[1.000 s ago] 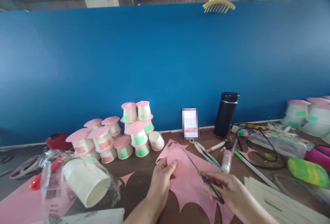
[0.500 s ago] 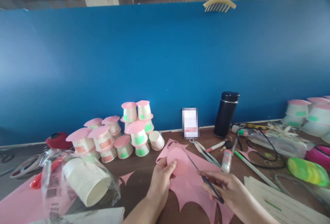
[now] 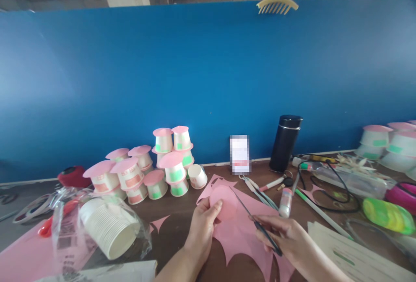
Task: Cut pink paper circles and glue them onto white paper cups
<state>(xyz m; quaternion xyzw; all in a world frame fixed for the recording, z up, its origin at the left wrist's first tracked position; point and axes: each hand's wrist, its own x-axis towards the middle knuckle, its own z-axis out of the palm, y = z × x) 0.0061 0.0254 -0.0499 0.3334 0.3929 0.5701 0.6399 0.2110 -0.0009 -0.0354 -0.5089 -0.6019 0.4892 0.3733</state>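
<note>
Between thumb and fingers my left hand [image 3: 202, 230] pinches a round pink paper disc [image 3: 227, 202]. My right hand [image 3: 281, 234] is closed around the dark handles of a pair of scissors [image 3: 260, 225], whose blades point up and left to the disc's right edge. Below both hands lies a pink paper sheet [image 3: 240, 241] with curved cut-outs along its edge. A small pink scrap [image 3: 160, 222] is on the brown table to the left of my left hand.
Paper cups with pink paper tops [image 3: 172, 167] stand stacked at the back left. Bagged white cups [image 3: 108, 230] lie in front. A black flask [image 3: 286, 143], a glue stick [image 3: 286, 202], cables and papers [image 3: 354, 251] are on the right. A blue partition [image 3: 208, 78] rises behind.
Almost nothing differs. The pink disc and my left hand have shifted very slightly; the scissors stay at the disc's edge.
</note>
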